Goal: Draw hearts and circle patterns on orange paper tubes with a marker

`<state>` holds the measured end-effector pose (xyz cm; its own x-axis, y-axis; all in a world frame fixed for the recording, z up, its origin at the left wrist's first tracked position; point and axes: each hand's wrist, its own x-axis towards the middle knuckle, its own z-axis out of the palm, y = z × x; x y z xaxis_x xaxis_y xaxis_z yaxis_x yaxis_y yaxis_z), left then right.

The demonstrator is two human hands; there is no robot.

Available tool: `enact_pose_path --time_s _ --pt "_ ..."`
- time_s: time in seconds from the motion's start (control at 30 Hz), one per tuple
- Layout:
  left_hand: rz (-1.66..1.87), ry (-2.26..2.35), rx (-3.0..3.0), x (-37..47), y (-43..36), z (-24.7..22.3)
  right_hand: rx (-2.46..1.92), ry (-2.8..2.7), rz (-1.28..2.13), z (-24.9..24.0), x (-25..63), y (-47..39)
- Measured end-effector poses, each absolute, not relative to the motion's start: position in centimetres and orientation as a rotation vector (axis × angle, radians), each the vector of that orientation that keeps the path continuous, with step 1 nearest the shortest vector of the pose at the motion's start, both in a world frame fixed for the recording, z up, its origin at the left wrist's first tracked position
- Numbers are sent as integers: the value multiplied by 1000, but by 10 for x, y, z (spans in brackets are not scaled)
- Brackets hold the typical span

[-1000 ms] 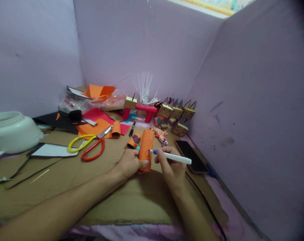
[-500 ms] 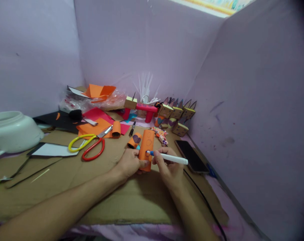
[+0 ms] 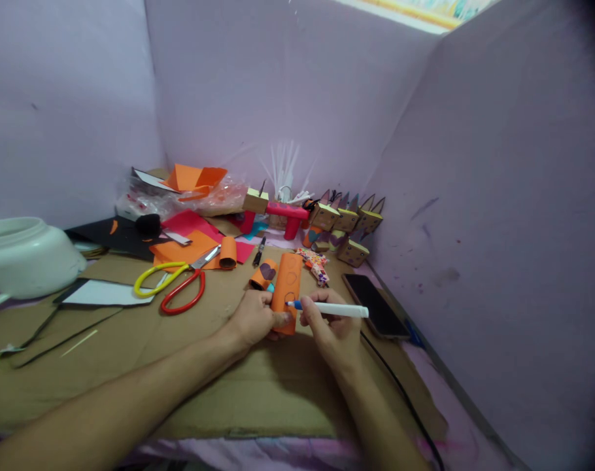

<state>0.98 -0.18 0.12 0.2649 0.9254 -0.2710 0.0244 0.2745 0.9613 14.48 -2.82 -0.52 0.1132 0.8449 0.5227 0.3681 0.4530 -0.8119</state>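
Note:
My left hand [image 3: 258, 318] is closed on the lower left side of an orange paper tube [image 3: 289, 271], its thumb across the near end. Hearts are outlined in a row along the tube. In my right hand [image 3: 331, 327] is a white marker [image 3: 339, 310] with a blue end, its tip touching the lowest outline. Just left of the tube lies a short orange roll [image 3: 265, 275] with a dark purple heart. A strip of patterned paper or fabric [image 3: 316, 265] rests beyond my right hand.
Scissors [image 3: 182, 292] with yellow and red handles lie left on the cardboard [image 3: 189, 399]. A phone [image 3: 373, 304] and black cable [image 3: 400, 392] are at right. Box-headed figures [image 3: 346, 222] and a pink-legged one [image 3: 288, 210] stand behind. A white pot [image 3: 27, 261] sits far left.
The marker's tip has shifted slightly down along the lowest heart, and more of its outline shows. My left hand and the tube stay in place.

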Motion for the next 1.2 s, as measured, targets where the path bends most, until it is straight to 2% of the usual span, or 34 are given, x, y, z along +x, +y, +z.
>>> enact_pose_path --time_s 1.2 --pt "845 1132 1073 10 0 1 -1034 -1309 553 -6 144 -26"
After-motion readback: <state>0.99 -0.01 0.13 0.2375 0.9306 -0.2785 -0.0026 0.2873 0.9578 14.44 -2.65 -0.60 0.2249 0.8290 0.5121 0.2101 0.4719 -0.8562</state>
